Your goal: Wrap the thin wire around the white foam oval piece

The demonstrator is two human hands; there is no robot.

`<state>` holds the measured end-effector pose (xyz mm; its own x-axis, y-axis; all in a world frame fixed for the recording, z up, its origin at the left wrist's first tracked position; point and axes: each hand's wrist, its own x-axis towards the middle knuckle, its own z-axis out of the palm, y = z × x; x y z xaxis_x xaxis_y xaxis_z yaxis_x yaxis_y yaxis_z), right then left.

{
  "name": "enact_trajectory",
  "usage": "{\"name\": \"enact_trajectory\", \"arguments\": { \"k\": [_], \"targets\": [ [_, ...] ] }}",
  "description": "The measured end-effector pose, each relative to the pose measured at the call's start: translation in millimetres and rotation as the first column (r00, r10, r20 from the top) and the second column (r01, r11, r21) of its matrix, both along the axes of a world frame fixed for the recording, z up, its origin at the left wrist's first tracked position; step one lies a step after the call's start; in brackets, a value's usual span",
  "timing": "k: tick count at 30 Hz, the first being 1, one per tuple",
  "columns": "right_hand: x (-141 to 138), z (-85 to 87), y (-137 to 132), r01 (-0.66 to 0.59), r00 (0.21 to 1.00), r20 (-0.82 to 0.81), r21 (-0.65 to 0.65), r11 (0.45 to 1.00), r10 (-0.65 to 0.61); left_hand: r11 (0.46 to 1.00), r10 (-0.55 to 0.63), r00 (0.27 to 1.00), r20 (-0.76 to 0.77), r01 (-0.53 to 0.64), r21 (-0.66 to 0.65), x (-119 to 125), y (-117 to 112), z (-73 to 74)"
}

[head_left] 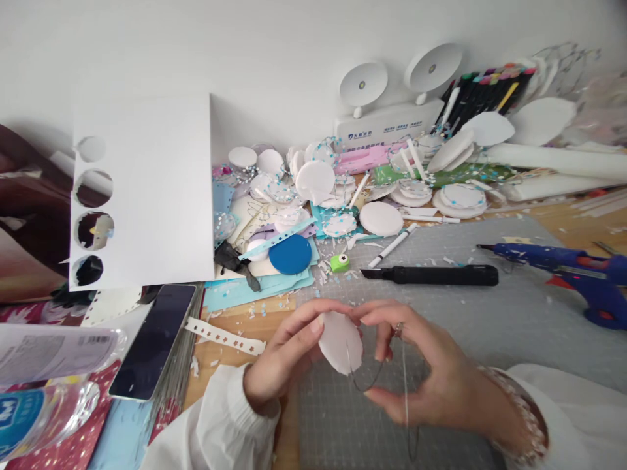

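Disc and wire at lower centre

I see a phone at lower left. At lower centre, my left hand has its grip closed on the white disc's edge. Thin wire curves from the disc toward my right hand, whose grip arches partly open; whether it has hold of the wire, I cannot tell. A blue glue gun lies at the right edge.
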<state>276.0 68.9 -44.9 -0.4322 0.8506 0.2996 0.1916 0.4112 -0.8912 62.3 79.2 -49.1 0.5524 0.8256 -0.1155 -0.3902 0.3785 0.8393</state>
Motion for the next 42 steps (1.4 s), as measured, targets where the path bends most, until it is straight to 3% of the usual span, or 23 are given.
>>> {"name": "enact_trajectory", "arguments": {
  "k": [5, 9, 13, 17, 20, 26, 31, 36, 42],
  "targets": [
    [0, -2.0, -1, 0.007, 1.000, -0.021, 0.029, 1.000, -0.006, 0.999, -0.032, 0.999, 0.032, 0.032, 0.010, 1, 0, 2.6],
    [1, -3.6, 0, 0.032, 0.999, -0.024, 0.068, 0.997, -0.030, 0.993, 0.011, 0.996, 0.088, 0.000, -0.120, 7, 3, 1.9],
    [1, -3.8, 3, -0.020, 0.995, 0.098, 0.152, 0.988, 0.005, 0.982, 0.034, 0.998, -0.048, -0.042, -0.181, 9, 5, 2.8],
    [2, -2.7, 5, -0.157, 0.958, 0.270, 0.210, 0.965, 0.097, 0.999, 0.002, 0.959, -0.285, -0.015, -0.044, 3, 5, 12.3],
    [4, -3.0, 5, -0.193, 0.935, 0.340, 0.243, 0.951, 0.103, 0.996, 0.023, 0.944, -0.328, 0.006, 0.090, -1, 7, 18.4],
    [1, -6.3, 6, -0.114, 0.930, 0.366, 0.318, 0.941, -0.011, 0.999, 0.031, 0.954, -0.297, -0.035, -0.008, 3, 5, 16.7],
    [-2, -6.9, 7, -0.030, 0.908, 0.380, 0.479, 0.877, -0.177, 0.988, 0.063, 0.969, -0.241, -0.094, -0.121, 12, -2, 10.4],
    [-3, -5.6, 10, -0.006, 0.906, 0.366, 0.512, 0.859, -0.212, 0.997, 0.077, 0.973, -0.219, -0.078, 0.003, 11, -3, 7.1],
    [0, -5.7, 10, -0.003, 0.930, 0.330, 0.448, 0.894, -0.162, 0.987, 0.112, 0.948, -0.297, -0.071, 0.147, 8, -1, 12.8]
  ]
}}
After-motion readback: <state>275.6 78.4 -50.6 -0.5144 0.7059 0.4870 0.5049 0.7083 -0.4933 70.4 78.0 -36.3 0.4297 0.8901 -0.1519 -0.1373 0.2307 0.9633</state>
